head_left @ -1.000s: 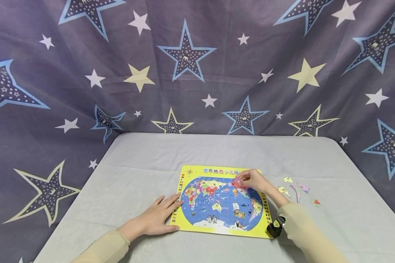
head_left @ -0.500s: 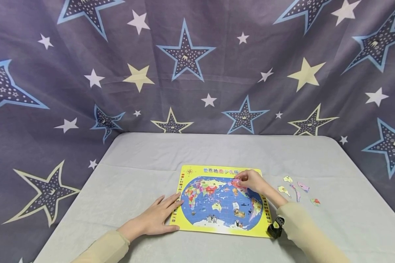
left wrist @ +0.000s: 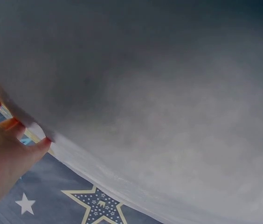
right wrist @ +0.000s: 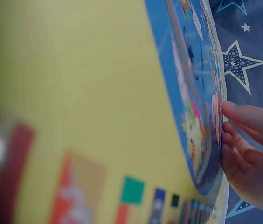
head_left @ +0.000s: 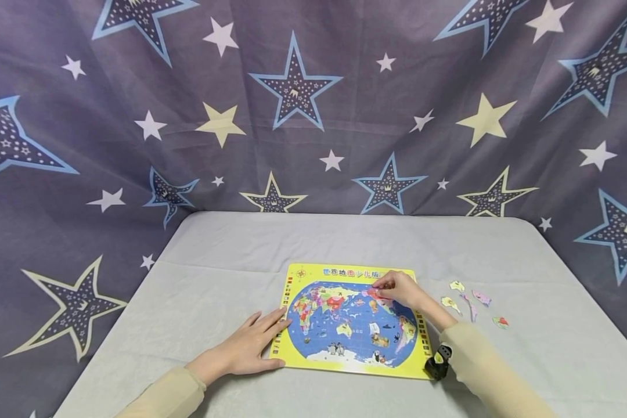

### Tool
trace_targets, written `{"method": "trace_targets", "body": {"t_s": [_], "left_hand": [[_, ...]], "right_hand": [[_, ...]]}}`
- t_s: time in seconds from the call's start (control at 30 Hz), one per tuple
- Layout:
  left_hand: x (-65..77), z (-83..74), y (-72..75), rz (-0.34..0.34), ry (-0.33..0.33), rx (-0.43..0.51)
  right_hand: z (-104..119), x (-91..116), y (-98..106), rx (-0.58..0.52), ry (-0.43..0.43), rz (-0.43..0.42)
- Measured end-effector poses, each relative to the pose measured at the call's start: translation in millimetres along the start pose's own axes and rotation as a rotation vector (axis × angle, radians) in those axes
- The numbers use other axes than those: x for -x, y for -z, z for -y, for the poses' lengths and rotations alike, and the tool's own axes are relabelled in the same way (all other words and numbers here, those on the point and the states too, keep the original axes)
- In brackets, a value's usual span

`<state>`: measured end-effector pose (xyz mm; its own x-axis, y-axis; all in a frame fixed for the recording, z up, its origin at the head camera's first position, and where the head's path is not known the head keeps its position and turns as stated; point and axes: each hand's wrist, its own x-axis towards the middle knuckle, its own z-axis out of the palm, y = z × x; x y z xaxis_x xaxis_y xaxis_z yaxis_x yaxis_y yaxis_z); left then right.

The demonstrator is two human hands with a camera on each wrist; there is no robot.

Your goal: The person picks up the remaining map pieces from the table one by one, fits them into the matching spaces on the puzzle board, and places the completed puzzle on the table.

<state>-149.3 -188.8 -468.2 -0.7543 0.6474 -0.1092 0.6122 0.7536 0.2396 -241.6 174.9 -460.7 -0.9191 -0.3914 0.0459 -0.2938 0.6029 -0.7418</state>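
Note:
A yellow-bordered world map puzzle board lies on the table, with a blue ocean and colourful land on it. My left hand rests at the board's left edge, fingers spread and fairly straight; the left wrist view shows this hand at its lower left. Over the map's upper right, my right hand has its thumb and fingertips on a red puzzle piece. Seen from the right wrist, the bent fingers of that hand pinch at the red piece, low against the board's surface.
Several loose puzzle pieces lie right of the board, among them a yellow one, a pink one and a green-and-red one. A grey cloth covers the table. Behind hangs a star-patterned curtain.
The right hand's fingertips shift slightly on the red puzzle piece at the map's upper right. The left hand stays in place at the board's edge.

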Motion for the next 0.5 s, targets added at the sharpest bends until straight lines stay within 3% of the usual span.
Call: {"method": "trace_targets", "body": {"t_s": [0.23,0.5], "left_hand": [[-0.1,0.4,-0.1,0.005,0.006,-0.001],[0.0,-1.1,1.3,0.009,0.003,0.001]], "right_hand": [[-0.4,2.2,5.0,-0.084,0.043,0.087],[-1.3,2.0,4.0,-0.061,0.035,0.074]]}}
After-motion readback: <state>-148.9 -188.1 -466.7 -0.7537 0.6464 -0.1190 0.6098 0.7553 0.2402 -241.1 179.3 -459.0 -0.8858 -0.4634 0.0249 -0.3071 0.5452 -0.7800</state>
